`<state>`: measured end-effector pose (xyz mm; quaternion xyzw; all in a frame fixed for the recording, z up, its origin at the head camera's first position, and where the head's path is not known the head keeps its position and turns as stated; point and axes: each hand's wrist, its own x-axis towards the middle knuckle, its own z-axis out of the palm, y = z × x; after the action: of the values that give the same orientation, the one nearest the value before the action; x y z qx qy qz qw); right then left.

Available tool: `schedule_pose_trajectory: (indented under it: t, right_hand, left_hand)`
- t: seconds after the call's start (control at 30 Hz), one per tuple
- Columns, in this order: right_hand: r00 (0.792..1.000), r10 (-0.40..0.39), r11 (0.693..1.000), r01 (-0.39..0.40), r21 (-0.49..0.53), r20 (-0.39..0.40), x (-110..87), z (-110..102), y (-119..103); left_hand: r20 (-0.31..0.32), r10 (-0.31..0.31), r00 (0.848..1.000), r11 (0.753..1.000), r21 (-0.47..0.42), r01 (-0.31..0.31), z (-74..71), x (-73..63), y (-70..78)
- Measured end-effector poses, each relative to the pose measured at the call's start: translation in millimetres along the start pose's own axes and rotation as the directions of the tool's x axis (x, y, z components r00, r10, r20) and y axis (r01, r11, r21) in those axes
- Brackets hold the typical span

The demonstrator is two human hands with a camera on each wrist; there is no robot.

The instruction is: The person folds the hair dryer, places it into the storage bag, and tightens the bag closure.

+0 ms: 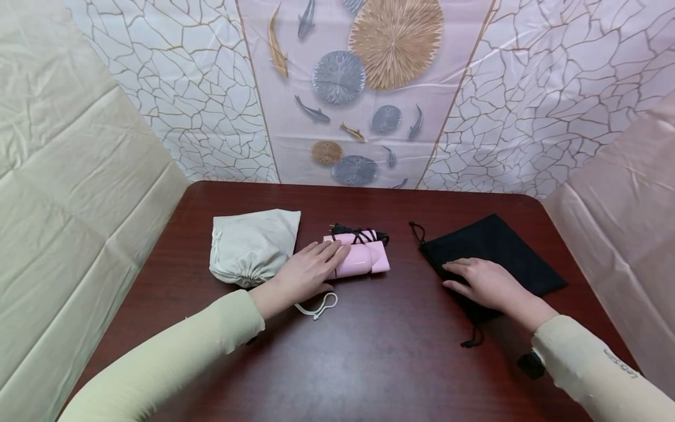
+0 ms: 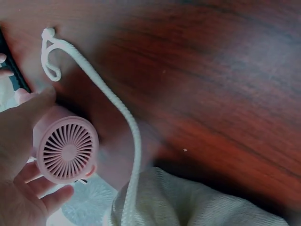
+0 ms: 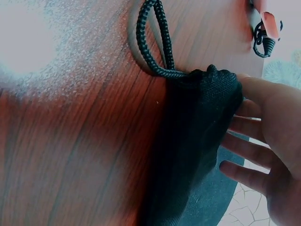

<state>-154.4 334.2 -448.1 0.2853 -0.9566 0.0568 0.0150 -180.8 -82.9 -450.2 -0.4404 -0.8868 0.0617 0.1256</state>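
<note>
In the head view, a pink hair dryer [image 1: 361,259] lies folded on the table, its black cord [image 1: 364,234] wound round the handle. My left hand [image 1: 303,271] rests over the dryer's left end, thumb on the near side. The left wrist view shows the dryer's round slotted grille [image 2: 69,151] between thumb and loosely spread fingers. My right hand [image 1: 490,284] rests on a flat black drawstring bag [image 1: 495,243]. Seen from the right wrist, its thumb is at the bag's gathered corner [image 3: 218,87] beside a cord loop [image 3: 155,42], with the other fingers extended.
A cream drawstring bag [image 1: 255,240] lies left of the dryer, its white cord [image 1: 319,306] trailing past the left hand. The dark red-brown table [image 1: 369,351] is bordered by a patterned backdrop [image 1: 211,88] and beige cloth [image 1: 79,205] at the side.
</note>
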Motion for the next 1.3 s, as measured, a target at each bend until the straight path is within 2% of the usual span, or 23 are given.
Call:
schedule_pose_trajectory:
  t: [0.2, 0.43, 0.53, 0.8, 1.07, 1.3]
  right_hand:
    - [1.000, -0.001, 1.000, 0.001, 0.006, 0.000, -0.5, 1.5, 1.2]
    - [1.000, -0.008, 1.000, 0.008, 0.009, -0.005, 0.2, 2.1, 2.4]
    - [1.000, -0.010, 1.000, 0.010, 0.009, -0.008, 0.3, 1.8, 2.9]
    - [1.000, -0.015, 1.000, 0.015, 0.006, -0.013, 2.8, 1.5, 3.7]
    - [1.000, -0.005, 1.000, 0.005, -0.004, -0.008, 3.2, 1.8, 3.0]
    - [1.000, -0.009, 1.000, 0.009, -0.008, -0.017, 3.1, 1.4, 1.1]
  left_hand:
    - [-0.082, 0.044, 0.996, 0.999, 0.005, -0.044, 8.9, -3.4, 7.3]
    - [-0.106, 0.063, 0.992, 0.998, 0.006, -0.063, 14.1, -7.4, 19.0]
    - [-0.140, 0.067, 0.988, 0.998, 0.010, -0.066, 16.5, -8.6, 24.5]
    - [-0.266, 0.069, 0.962, 0.998, 0.026, -0.065, 22.3, -5.9, 36.5]
    - [-0.336, 0.076, 0.939, 0.995, 0.089, -0.048, 25.3, -0.1, 40.1]
    - [-0.401, 0.089, 0.912, 0.995, 0.082, -0.062, 21.4, 2.1, 40.6]
